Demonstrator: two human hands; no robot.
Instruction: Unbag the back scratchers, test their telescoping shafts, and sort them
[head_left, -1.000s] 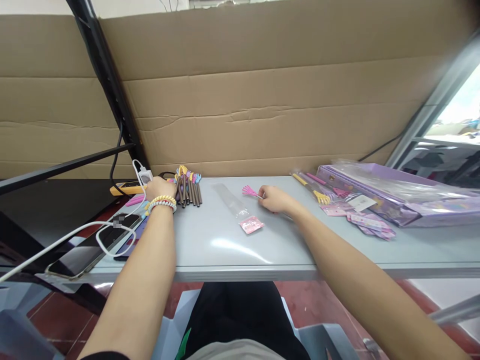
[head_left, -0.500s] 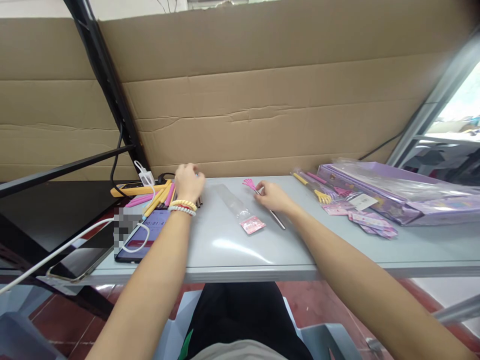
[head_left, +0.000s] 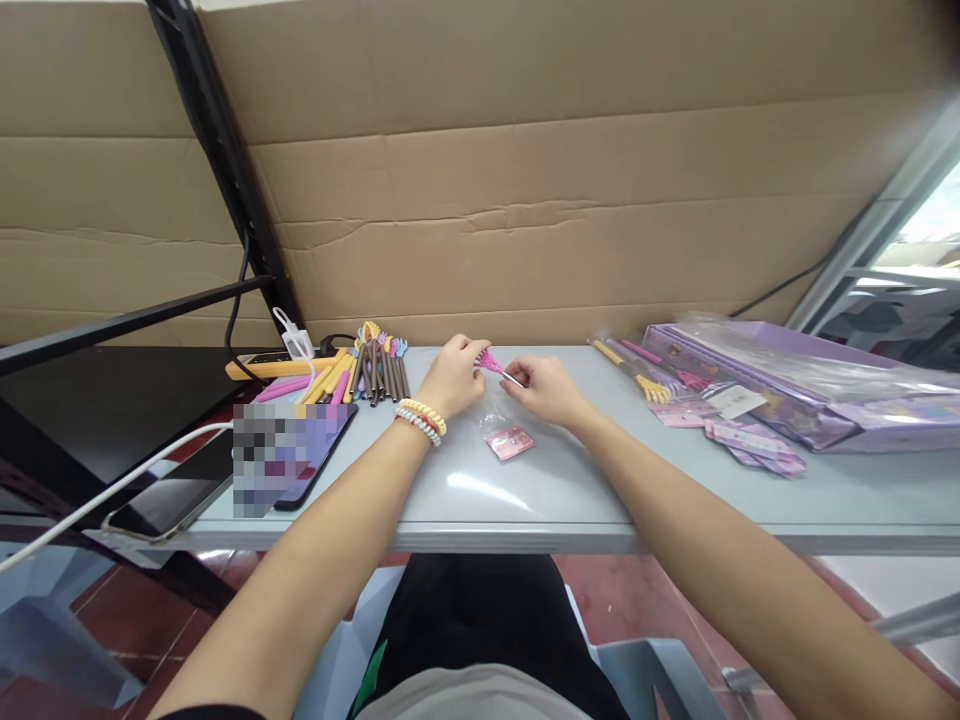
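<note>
My left hand [head_left: 454, 378] is closed at the pink hand-shaped end of a small back scratcher [head_left: 489, 361]. My right hand [head_left: 546, 388] pinches its thin metal rod just to the right. Beneath the hands lies a clear plastic sleeve with a pink card [head_left: 510, 442] at its near end, much of the sleeve hidden by my left hand. Left of my left hand is a pile of metal rods with coloured hand-shaped ends [head_left: 381, 368]. Pink and yellow tubes [head_left: 326, 380] lie beside that pile.
Bagged scratchers [head_left: 654, 388] and pink cards [head_left: 754, 447] lie at the right, before a purple box [head_left: 847, 425] covered in plastic. Two phones [head_left: 322, 465] [head_left: 180, 492], a white cable and a yellow power strip [head_left: 244, 370] occupy the left. A cardboard wall [head_left: 525, 200] stands behind the table.
My left hand has come from the pile at the left to the scratcher's pink end. The scratcher has been lifted and turned, its rod still in my right hand.
</note>
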